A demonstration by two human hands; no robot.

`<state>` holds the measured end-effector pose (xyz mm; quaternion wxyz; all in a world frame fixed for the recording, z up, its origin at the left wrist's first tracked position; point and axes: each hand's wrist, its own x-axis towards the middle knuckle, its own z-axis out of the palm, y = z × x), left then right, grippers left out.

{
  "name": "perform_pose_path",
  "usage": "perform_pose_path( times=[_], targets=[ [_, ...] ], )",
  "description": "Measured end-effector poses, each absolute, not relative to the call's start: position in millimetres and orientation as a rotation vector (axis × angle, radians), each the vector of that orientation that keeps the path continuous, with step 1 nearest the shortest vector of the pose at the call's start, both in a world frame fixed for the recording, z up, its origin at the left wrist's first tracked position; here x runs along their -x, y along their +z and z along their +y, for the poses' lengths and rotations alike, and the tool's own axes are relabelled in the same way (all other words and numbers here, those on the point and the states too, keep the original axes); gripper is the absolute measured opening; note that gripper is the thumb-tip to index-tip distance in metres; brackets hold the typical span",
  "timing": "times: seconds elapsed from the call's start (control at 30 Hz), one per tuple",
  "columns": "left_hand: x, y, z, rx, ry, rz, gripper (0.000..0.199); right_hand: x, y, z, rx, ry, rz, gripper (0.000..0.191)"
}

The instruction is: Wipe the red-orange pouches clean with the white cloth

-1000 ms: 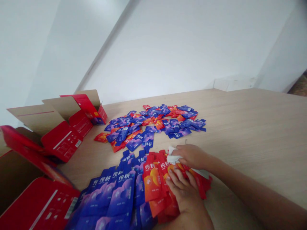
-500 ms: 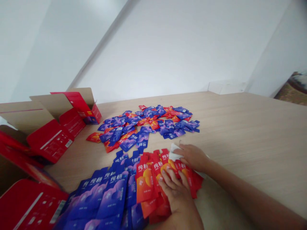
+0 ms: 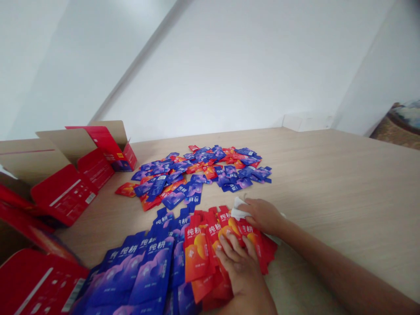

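My left hand [image 3: 241, 267] lies with spread fingers on the overlapping red-orange sachets [image 3: 197, 249], pressing against their printed fronts. Just beyond it, my right hand [image 3: 264, 215] grips a crumpled white wipe [image 3: 239, 209], which touches the top of the red-orange sachets at their right side. Part of the wipe is hidden under the fingers. To the left, rows of blue-purple sachets [image 3: 152, 267] overlap one another, printed sides up, alongside the red-orange ones.
Farther back, a loose heap of mixed blue and red sachets [image 3: 177, 173] spreads over the wooden table [image 3: 328, 183]. Several open red cartons [image 3: 65, 194] line the left side, flaps raised. A white box-like object [image 3: 306, 122] stands by the wall at the back.
The view has shifted slightly, so the cartons and sachets sit a little farther left. Both hands keep nearly the same places, the wipe still in the right one.
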<state>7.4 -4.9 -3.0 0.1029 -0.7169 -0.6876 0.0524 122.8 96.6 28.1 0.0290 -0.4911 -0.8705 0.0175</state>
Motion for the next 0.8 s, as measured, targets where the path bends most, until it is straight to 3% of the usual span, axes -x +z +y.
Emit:
perform_pose_path(
  times=[0.17, 0.37, 0.57, 0.8],
  targets=[
    [-6.2, -6.4, -5.6, 2.124, 0.145, -2.007, 0.045, -131.2, 41.2, 95.1, 1.493, -0.033, -2.585, 0.038],
    [-5.3, -5.2, -7.7, 2.122, 0.168, -1.968, 0.045, -122.9, 47.0, 77.2, 1.274, 0.166, -2.753, 0.025],
    [-6.4, -2.7, -7.9, 2.051, 0.137, -1.989, 0.044, -117.8, 20.5, 95.5, 1.470, 0.048, -2.614, 0.029],
    [-6.8, -3.1, -9.1, 2.026, 0.145, -1.959, 0.048, -122.1, 40.3, 84.8, 1.374, 0.033, -2.559, 0.027]
  ],
)
